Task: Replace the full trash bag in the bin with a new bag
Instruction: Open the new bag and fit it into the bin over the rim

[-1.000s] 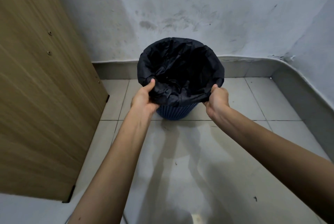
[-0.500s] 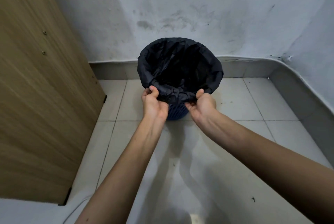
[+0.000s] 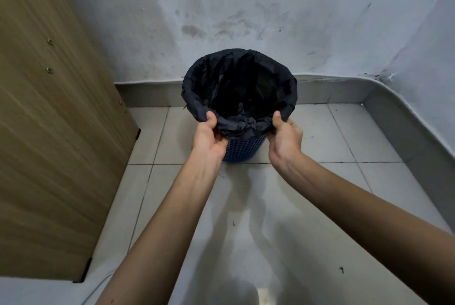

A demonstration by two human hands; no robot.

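A black trash bag [image 3: 246, 87] lines a blue perforated bin [image 3: 243, 148] that stands on the tiled floor near the wall. The bag's mouth is folded over the bin's rim all around, and its inside looks dark and hollow. My left hand [image 3: 209, 136] pinches the folded bag edge at the near left of the rim, thumb on top. My right hand [image 3: 285, 137] grips the same edge at the near right. A bunched twist of bag [image 3: 248, 123] sits between the two hands.
A tall wooden cabinet side [image 3: 49, 132] stands close on the left. A stained grey wall [image 3: 270, 14] and a raised tiled kerb [image 3: 384, 107] run behind and to the right of the bin. Pale floor tiles [image 3: 246, 218] lie under my arms.
My hands moved apart again along the near rim, from close together at the front to either side. The bag's near edge now sits lower and smoother over the rim.
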